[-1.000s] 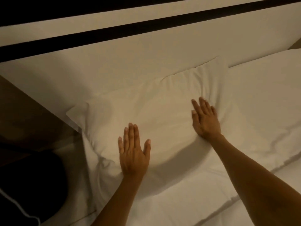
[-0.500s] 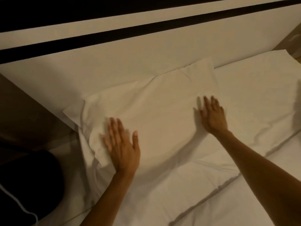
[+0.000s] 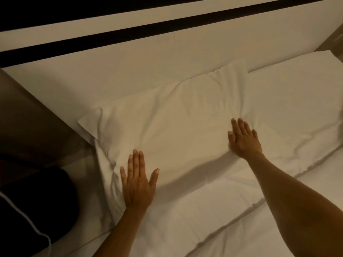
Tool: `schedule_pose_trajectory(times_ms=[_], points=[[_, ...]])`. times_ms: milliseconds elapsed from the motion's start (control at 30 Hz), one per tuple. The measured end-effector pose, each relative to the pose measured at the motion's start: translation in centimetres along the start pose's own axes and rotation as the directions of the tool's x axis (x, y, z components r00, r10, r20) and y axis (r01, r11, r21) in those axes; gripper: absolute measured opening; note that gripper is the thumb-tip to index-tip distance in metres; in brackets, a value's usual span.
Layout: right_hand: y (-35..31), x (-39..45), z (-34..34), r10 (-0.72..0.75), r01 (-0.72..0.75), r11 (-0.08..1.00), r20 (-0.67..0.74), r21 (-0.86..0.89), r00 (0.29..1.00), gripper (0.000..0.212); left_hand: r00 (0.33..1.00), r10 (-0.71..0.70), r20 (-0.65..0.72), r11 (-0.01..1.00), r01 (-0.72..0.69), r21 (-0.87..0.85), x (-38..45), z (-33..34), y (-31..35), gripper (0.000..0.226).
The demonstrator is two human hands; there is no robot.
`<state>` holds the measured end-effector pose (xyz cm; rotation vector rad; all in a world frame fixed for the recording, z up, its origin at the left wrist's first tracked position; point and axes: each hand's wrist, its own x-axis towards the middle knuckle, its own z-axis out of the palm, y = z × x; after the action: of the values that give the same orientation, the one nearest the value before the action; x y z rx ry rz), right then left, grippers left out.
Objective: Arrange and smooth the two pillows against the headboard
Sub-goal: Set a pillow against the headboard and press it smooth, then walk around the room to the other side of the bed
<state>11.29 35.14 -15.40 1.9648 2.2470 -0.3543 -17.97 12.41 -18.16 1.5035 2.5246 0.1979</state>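
Note:
A white pillow (image 3: 178, 125) lies flat at the left end of the bed, its far edge along the pale headboard (image 3: 141, 71). A second white pillow (image 3: 289, 93) lies beside it on the right, also against the headboard, with the first pillow's corner overlapping it. My left hand (image 3: 138, 184) rests palm down with fingers spread on the near left part of the left pillow. My right hand (image 3: 243, 139) presses flat on that pillow's right side, near where the two pillows meet. Neither hand holds anything.
A white duvet (image 3: 213, 216) covers the bed in front of the pillows. A dark object with a thin white cable (image 3: 35, 201) sits beside the bed at lower left. A brown surface (image 3: 27, 117) lies left of the headboard. A dark band crosses the wall above.
My left hand slid from the pillow's left edge back toward its near middle. My right hand shifted slightly along the pillow's right side. The pillow's surface looks flatter.

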Motion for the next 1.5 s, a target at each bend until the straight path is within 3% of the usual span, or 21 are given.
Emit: schedule_pose_trajectory(times_ms=[167, 233, 367, 467, 667, 1000, 1200, 1500], points=[[4.6, -1.2, -3.6, 0.219, -0.219, 0.976, 0.061, -0.006, 0.974, 0.063, 0.972, -0.22, 0.086, 0.972, 0.226, -0.066, -2.5, -1.9, -2.7, 0.099], [4.9, -2.6, -5.3, 0.243, -0.241, 0.97, 0.065, -0.024, 0.968, 0.064, 0.971, -0.225, 0.084, 0.971, 0.231, -0.064, -2.8, -3.3, -2.7, 0.098], [3.3, -5.9, -8.3, 0.177, -0.177, 0.984, 0.032, -0.008, 0.984, 0.066, 0.987, -0.142, 0.077, 0.989, 0.144, -0.032, -2.7, -7.7, 0.2, 0.074], [1.4, -8.9, -10.5, 0.148, -0.148, 0.989, 0.005, 0.027, 0.989, 0.067, 0.993, -0.078, 0.087, 0.996, 0.081, -0.033, -2.2, -11.3, 3.1, 0.073], [-1.5, -16.5, -16.3, 0.089, -0.089, 0.995, 0.005, 0.053, 0.996, 0.065, 0.956, 0.068, 0.285, 0.998, -0.063, -0.026, -3.6, -19.3, 6.4, 0.073], [-3.1, -31.9, -32.8, 0.016, -0.007, 0.998, -0.162, 0.058, 0.987, 0.065, 0.943, 0.207, 0.262, 0.97, -0.232, 0.067, -13.2, -38.3, 11.7, 0.078], [-1.4, -40.8, -38.7, 0.088, -0.073, 0.994, -0.186, 0.084, 0.979, 0.066, 0.919, 0.322, 0.229, 0.938, -0.342, 0.052, -19.5, -47.9, 15.2, 0.078], [1.3, -50.1, -45.4, 0.235, -0.214, 0.971, -0.288, 0.102, 0.928, 0.066, 0.855, 0.494, 0.157, 0.849, -0.513, 0.127, -24.4, -55.2, 19.7, 0.08]])
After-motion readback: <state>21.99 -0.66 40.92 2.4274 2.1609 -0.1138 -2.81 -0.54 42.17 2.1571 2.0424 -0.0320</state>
